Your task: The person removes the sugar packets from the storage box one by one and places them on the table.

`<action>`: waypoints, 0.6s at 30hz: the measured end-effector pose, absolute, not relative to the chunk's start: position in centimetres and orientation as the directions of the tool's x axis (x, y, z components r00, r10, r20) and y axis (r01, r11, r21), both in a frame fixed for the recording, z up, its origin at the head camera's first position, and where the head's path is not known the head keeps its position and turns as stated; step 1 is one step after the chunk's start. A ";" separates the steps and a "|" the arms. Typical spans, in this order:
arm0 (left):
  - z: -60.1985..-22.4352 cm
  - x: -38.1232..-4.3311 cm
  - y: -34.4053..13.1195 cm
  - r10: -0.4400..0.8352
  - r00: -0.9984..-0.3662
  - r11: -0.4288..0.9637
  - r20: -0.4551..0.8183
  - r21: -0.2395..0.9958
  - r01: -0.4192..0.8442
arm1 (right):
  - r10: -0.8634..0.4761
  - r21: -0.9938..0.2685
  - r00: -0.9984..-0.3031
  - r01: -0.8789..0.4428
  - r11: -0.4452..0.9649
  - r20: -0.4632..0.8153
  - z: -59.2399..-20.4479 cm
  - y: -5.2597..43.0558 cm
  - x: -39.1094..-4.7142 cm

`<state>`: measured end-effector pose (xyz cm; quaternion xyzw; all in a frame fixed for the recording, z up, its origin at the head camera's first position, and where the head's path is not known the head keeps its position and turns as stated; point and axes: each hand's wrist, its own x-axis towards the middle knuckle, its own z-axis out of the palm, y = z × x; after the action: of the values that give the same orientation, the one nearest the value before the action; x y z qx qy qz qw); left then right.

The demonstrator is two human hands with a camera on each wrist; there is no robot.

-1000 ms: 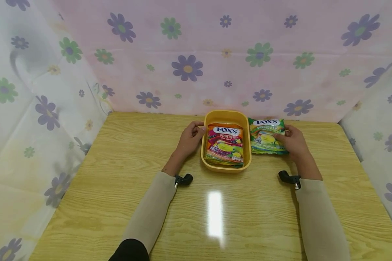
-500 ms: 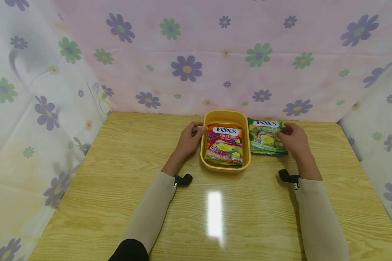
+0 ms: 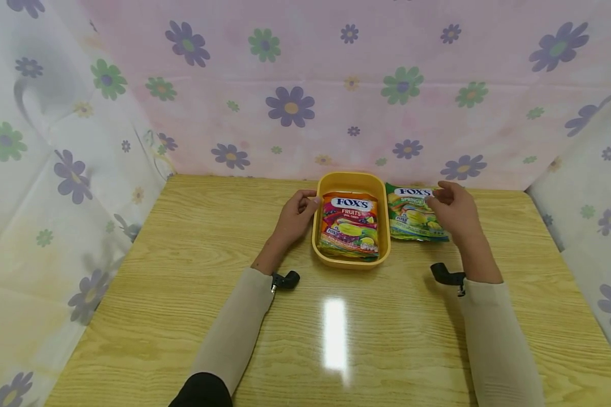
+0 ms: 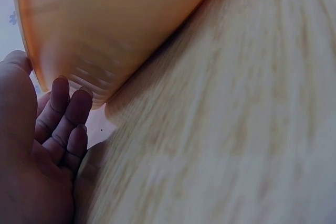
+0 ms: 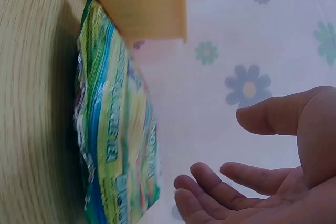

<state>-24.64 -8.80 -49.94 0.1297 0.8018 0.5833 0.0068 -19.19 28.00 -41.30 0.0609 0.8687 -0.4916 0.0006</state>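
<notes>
A yellow plastic container (image 3: 352, 264) stands near the back of the table, with a red-orange candy packet (image 3: 349, 226) marked FOX'S FRUITS lying face up inside. Green edges peep out beneath that packet. At the container's left side, my left hand (image 3: 294, 219) touches the wall and rim with loosely bent fingers; the left wrist view shows its thumb by the rim. A green FOX'S SPRING TEA candy packet (image 3: 412, 217) lies flat against the container's right side. Over its right end hovers my right hand (image 3: 455, 212), holding nothing, thumb and fingers spread apart in the right wrist view.
The wooden table (image 3: 198, 237) ends at the back against a pink flowered cloth (image 3: 336, 102). White flowered cloths close off both sides. A wrist camera (image 3: 287, 280) sits on the left sleeve, another camera (image 3: 445, 275) on the right.
My right hand has let go of the green candy packet and risen slightly up and back from it. That packet stays on the table. My left hand has not moved.
</notes>
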 end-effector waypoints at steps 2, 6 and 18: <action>-49.9 -24.6 -8.8 0.216 -0.966 0.285 0.143 0.937 0.202 | 0.090 -0.861 -0.995 0.092 0.500 -0.054 -41.1 27.7 -19.1; -50.0 -24.7 -8.8 0.215 -0.966 0.285 0.143 0.937 0.202 | 0.084 -0.863 -0.996 0.074 0.500 -0.037 -40.7 27.0 -18.9; -50.1 -24.8 -8.8 0.219 -0.965 0.278 0.148 0.938 0.207 | -0.012 -0.863 -1.000 0.007 0.505 -0.015 -39.6 24.3 -18.1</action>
<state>-24.82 -8.76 -50.13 0.1331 0.7994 0.5859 0.0049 -18.07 24.27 -39.58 -0.0016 0.8675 -0.4973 0.0094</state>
